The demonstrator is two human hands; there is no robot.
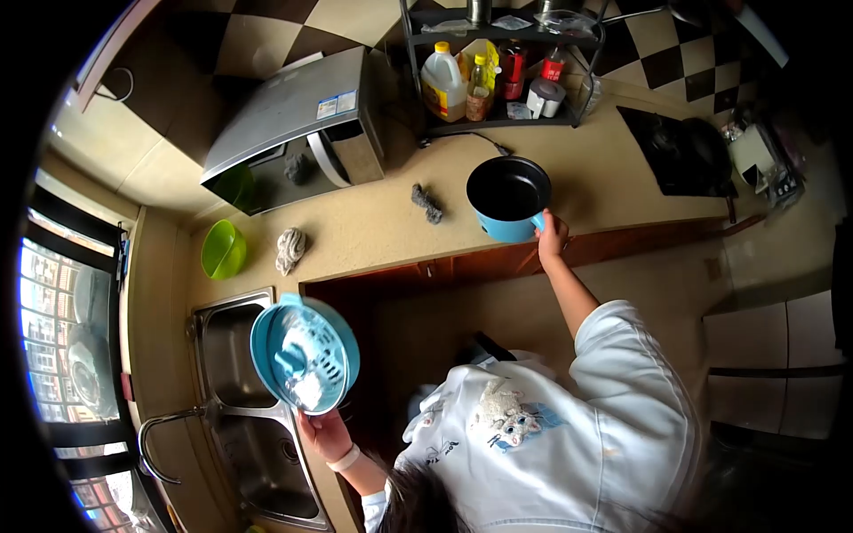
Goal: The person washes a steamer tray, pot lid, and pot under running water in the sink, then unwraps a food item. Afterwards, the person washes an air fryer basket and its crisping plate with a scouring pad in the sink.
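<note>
My left hand [327,435] grips the lower rim of a round blue slotted basket [349,355], like a steamer insert, tilted over the edge of the sink. Something clear and shiny shows inside it, but I cannot make out what. On the right, my right hand [553,235] is closed round the handle of a blue saucepan [506,229] with a dark inside. The saucepan is at the counter's front edge; whether it rests there or hangs just above, I cannot tell.
A double steel sink [233,364] with a curved tap [147,444] lies at left. Behind it are a green bowl [223,250], a white cloth [290,250] and a grey scrubber [426,204]. A microwave [293,133], a bottle rack [498,123] and a black hob [662,147] line the counter.
</note>
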